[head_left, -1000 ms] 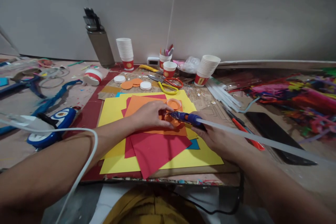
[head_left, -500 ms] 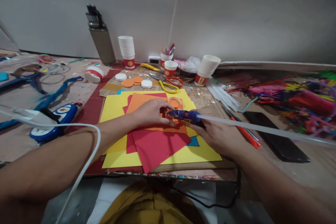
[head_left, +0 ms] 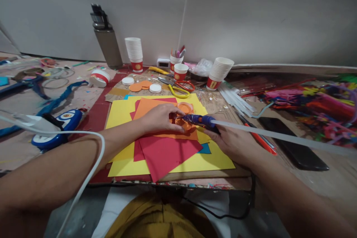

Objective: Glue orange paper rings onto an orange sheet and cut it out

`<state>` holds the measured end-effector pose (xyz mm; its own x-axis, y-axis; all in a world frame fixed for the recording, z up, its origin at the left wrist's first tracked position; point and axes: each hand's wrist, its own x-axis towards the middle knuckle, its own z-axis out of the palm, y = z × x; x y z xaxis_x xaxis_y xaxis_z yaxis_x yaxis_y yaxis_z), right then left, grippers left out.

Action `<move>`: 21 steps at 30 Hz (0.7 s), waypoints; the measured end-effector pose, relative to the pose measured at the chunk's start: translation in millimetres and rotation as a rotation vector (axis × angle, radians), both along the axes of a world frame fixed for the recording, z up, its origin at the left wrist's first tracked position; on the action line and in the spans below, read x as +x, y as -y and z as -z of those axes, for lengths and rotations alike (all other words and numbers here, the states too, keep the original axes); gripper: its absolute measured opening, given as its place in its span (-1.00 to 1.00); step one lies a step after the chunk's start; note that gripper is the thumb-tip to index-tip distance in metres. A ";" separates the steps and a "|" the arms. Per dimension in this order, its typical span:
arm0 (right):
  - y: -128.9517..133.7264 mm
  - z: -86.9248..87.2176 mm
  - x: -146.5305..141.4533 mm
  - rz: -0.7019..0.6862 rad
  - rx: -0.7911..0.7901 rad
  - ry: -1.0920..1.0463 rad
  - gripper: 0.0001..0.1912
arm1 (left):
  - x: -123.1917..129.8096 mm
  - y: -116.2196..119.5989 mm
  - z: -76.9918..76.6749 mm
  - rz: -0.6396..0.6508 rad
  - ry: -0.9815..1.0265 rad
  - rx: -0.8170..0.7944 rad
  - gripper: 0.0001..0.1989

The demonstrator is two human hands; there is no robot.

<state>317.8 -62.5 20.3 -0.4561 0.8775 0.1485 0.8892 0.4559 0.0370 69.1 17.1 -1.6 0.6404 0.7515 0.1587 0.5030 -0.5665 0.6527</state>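
A clear ring (head_left: 184,124) sits over the orange sheet (head_left: 145,111), mid-tabletop (head_left: 281,108) and nearer the front edge. The left hand (head_left: 163,119) curls thumb and fingers narrowly round its left side; whether it grips, I cannot tell. The right hand (head_left: 228,142) holds the glue gun (head_left: 205,120), nozzle at the ring. Good practice: keep fingertips clear of that tip, steady the ring, and move the nozzle slowly and evenly. The long glue stick (head_left: 267,136) juts towards the tabletop's right edge, so small wrist movements are safer. The white cable (head_left: 96,160) crosses the left forearm; avoid tugging it.
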 end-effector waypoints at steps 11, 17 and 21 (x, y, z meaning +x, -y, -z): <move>2.3 -7.9 -13.0 0.102 -0.132 -0.119 -0.62 | -0.5 -0.4 -0.5 0.025 -0.008 0.027 -0.50; 2.1 -13.2 -19.5 0.039 -0.154 -0.238 -0.74 | -0.3 -0.2 2.3 0.004 0.024 0.008 -0.49; 1.1 -14.2 -18.5 0.045 -0.157 -0.251 -0.71 | -0.2 0.1 2.5 0.004 0.022 -0.006 -0.51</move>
<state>299.3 -63.6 34.4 -0.3825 0.9170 0.1130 0.8810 0.3989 -0.2546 68.8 17.0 -4.1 0.6401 0.7497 0.1681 0.4861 -0.5646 0.6671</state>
